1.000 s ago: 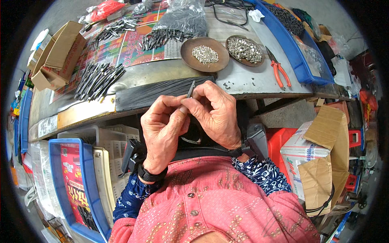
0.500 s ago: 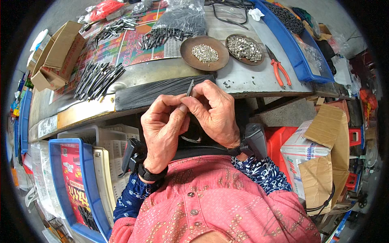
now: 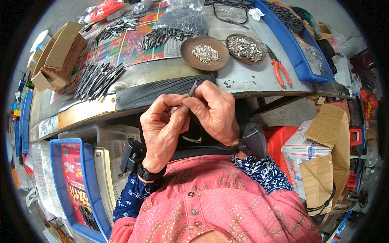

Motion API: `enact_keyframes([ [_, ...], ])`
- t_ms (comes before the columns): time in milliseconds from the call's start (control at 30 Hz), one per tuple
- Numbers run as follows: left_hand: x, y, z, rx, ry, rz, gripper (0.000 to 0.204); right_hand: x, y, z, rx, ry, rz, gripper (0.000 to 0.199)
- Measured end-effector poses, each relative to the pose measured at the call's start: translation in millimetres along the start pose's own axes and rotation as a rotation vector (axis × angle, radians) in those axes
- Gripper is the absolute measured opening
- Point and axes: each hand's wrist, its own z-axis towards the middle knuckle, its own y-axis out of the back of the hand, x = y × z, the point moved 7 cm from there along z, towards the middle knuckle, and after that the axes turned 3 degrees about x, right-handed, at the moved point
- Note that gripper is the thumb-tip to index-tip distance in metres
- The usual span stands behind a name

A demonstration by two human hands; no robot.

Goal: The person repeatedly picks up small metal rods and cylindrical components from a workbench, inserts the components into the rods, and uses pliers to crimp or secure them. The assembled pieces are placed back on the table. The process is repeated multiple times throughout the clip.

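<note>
The left hand is nearly closed: the fingers are curled, and the thumb and forefinger pinch the lower part of a thin grey strip. The right hand is likewise nearly closed, its thumb and bent forefinger on the same strip, from the right. The fingertips of both hands meet. The strip projects from between them, tilted, with its free end pointing away from the person and slightly to the right. The lower end is hidden by the fingertips.

Directly beyond both hands, a dark board lies along the front edge of the worktable. Farther out, ahead of the right hand, is a round brown bowl containing small silvery pins. Just right of that bowl, a smaller brown dish contains small metallic pieces. To the right of the dish, and forward and right of the right hand, lie pliers with red handles.

Forward and left of the left hand, a bundle of black strips lies on the worktable, near an open cardboard box. Left of the left hand, below table level, stands a blue tray.
</note>
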Motion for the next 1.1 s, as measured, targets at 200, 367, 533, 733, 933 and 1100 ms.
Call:
enact_keyframes([
  [200,-32.7,17.9,8.2,0.034,-0.277,0.76,0.012,-21.3,27.0,3.5,-0.088,-0.139,-0.068,0.024],
  [367,-53.7,36.5,9.8,0.058,-0.418,1.26,0.016,-44.0,29.0,1.3,-0.101,-0.22,0.041,0.021],
  [533,-52.3,30.2,16.3,0.19,-0.462,1.404,0.022,-55.0,26.5,-3.3,-0.129,-0.238,0.043,0.022],
  [733,-12.5,-21.2,49.5,0.371,-0.564,1.312,0.016,-52.0,27.0,-0.5,-0.161,-0.153,-0.008,0.018],
  [933,-16.7,-24.3,47.8,0.34,-0.572,1.209,0.02,-51.0,28.8,-0.4,-0.136,-0.157,0.021,0.018],
  [1100,-38.8,1.8,32.8,0.268,-0.471,1.37,0.021,-52.3,26.4,-0.9,-0.152,-0.137,0.034,0.019],
])
